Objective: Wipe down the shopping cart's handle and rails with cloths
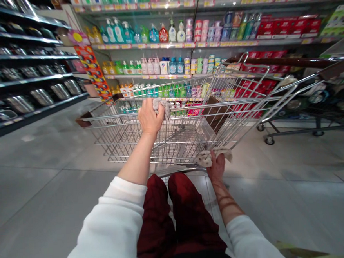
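Note:
A wire shopping cart (178, 132) stands sideways in front of me. My left hand (150, 116) is closed round a grey cloth (162, 107) on the cart's upper near rail. Lower down, at the near side's bottom right, my right hand (216, 167) grips a beige cloth (204, 158) against the lower frame. Part of this cloth sticks out on both sides of the fingers. Inside the basket, a brown panel (215, 114) is seen near the handle end.
Shelves of bottles and boxes (154, 47) rise behind the cart. Metal pots (20, 104) fill a shelf at the left. Another dark cart (318, 115) with goods stands at the right. Grey floor tiles (25, 186) lie around my legs.

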Motion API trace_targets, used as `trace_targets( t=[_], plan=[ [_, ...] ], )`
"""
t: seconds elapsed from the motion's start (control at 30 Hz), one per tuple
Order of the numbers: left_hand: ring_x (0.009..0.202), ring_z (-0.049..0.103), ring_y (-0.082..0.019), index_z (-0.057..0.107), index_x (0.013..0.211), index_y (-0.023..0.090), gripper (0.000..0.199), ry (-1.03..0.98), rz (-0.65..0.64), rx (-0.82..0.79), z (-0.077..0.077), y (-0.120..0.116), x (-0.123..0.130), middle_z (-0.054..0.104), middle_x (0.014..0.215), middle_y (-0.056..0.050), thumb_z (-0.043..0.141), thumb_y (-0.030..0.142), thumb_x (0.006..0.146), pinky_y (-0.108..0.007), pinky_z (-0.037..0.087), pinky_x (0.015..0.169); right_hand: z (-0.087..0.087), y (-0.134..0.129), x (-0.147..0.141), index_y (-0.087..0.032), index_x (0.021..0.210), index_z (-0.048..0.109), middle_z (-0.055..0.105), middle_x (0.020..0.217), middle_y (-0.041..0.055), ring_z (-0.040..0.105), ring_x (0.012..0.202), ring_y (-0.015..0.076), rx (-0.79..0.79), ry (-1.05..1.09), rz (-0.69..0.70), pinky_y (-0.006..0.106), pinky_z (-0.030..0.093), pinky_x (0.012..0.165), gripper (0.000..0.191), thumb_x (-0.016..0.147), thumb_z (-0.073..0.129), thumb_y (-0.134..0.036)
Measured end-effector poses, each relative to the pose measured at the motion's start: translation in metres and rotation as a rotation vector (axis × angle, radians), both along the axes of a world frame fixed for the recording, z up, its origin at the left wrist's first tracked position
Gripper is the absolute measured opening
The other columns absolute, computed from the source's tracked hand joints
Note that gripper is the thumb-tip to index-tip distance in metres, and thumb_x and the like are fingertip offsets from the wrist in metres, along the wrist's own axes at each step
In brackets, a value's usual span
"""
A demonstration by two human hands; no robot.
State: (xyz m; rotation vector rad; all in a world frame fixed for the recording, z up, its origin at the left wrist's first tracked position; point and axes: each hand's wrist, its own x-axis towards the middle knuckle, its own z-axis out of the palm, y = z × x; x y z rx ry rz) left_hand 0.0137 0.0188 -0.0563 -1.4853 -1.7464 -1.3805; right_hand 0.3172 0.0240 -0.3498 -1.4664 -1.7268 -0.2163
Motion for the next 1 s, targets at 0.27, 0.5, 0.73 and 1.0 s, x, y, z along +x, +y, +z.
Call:
trace_targets(
  t=[0.27,0.5,0.73,1.0],
  plan=[
    [0.103,0.064,-0.028,0.057,0.102,0.022,0.025,-0.008,0.0,-0.049,0.002,-0.001,0.002,0.066,0.102,-0.011,0.043,0.042,0.097,-0.039,0.047,0.09,-0.042,-0.03,-0.005,-0.022,0.137,0.066,0.056,0.145,0.0131,0.039,0.146,0.0319,-0.216,0.0,0.104,0.05,0.037,0.118,0.065,0.076,0.05,-0.009],
    [0.092,0.062,-0.027,0.056,0.097,0.023,0.018,0.016,0.034,-0.067,0.002,-0.004,0.001,0.066,0.096,-0.01,0.045,0.037,0.094,-0.039,0.046,0.083,-0.011,-0.013,0.017,-0.022,0.11,0.077,0.072,0.119,0.0099,0.063,0.12,0.0295,-0.242,0.312,0.199,0.045,0.05,0.106,0.046,0.07,0.055,-0.023],
    [0.091,0.061,-0.025,0.055,0.096,0.024,0.015,0.03,0.03,-0.058,0.001,-0.007,-0.001,0.065,0.095,-0.008,0.046,0.035,0.093,-0.037,0.044,0.08,0.133,-0.011,0.044,-0.019,0.123,0.065,0.071,0.118,0.0093,0.067,0.108,0.0269,0.12,0.671,-0.013,0.042,0.053,0.098,0.055,0.071,0.058,-0.037],
    [0.095,0.062,-0.028,0.055,0.098,0.023,0.018,0.028,0.037,-0.086,0.0,-0.009,-0.005,0.064,0.097,-0.01,0.044,0.036,0.094,-0.039,0.045,0.084,0.338,0.023,0.078,-0.015,0.111,0.068,0.069,0.11,0.0171,0.062,0.113,0.0306,0.619,0.244,-0.318,0.045,0.044,0.098,0.044,0.08,0.049,-0.042]
  ],
)
